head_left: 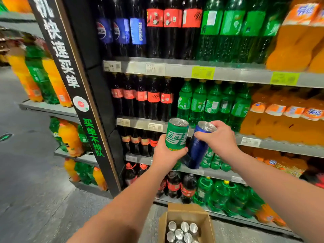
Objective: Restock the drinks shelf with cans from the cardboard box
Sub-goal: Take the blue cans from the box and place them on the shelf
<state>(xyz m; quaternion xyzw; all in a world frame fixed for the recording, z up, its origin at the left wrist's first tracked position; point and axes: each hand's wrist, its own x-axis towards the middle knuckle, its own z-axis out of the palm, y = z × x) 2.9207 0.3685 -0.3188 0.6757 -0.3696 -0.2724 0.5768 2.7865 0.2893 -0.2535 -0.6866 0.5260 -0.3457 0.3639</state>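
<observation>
Left hand (165, 153): grips upright green aluminium can (176, 134), above open brown cardboard box (187, 223).
Right hand (216, 137): clasps tilted blue aluminium can (198, 146), above the box.

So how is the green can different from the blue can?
The green can is held upright by the left hand; the blue can leans, top tipped right, in the right hand. The green can has big white writing; the blue can looks plain from here. The left hand wraps the green can's lower half; the right hand grips the blue can near its top. Both have silver tops.
</observation>
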